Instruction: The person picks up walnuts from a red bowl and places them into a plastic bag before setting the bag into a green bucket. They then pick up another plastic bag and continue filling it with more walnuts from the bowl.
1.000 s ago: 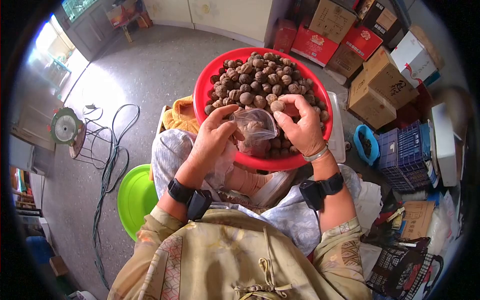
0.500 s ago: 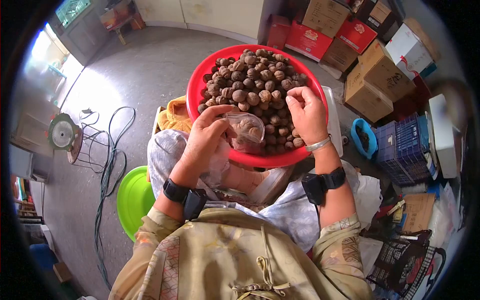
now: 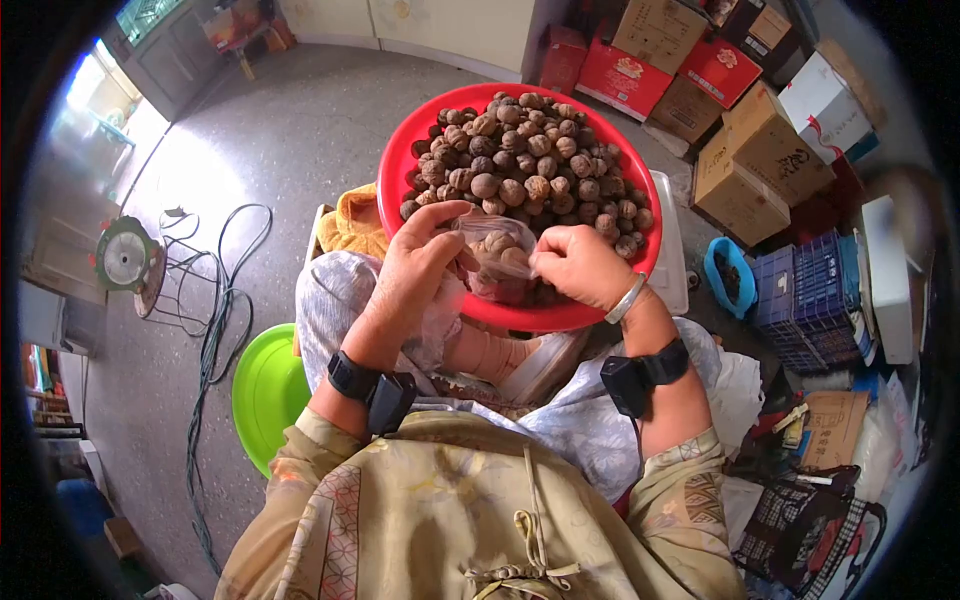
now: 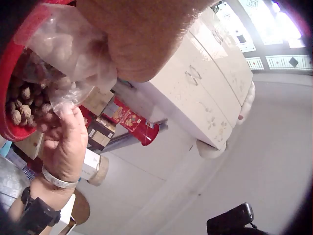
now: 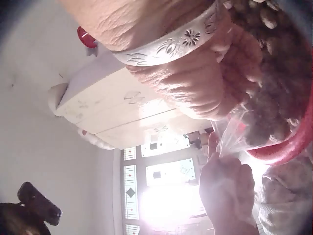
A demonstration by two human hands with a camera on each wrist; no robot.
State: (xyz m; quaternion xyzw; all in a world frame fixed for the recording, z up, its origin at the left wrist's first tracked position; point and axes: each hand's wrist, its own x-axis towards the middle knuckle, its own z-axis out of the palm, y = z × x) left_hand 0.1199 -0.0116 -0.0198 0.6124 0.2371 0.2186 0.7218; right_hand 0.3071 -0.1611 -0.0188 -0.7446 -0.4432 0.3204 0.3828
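A clear plastic bag with several walnuts inside is held over the near part of a red basin. The left hand pinches the bag's left edge. On the bag's other side, the right hand, with a silver bangle at its wrist, pinches the edge between thumb and fingers. Loose walnuts are heaped in the basin behind both hands. In the left wrist view, the right hand grips a corner of the clear bag. The right wrist view shows the left hand gripping the gathered plastic.
A green basin and coiled cables lie on the floor at left, near a round fan-like device. An orange cloth is beside the red basin. Cardboard boxes, a blue bag and a crate stand at right.
The right hand held a walnut beside the bag, then was over the heap without that walnut visible; it has come down and left to pinch the bag's edge. The left hand keeps its hold.
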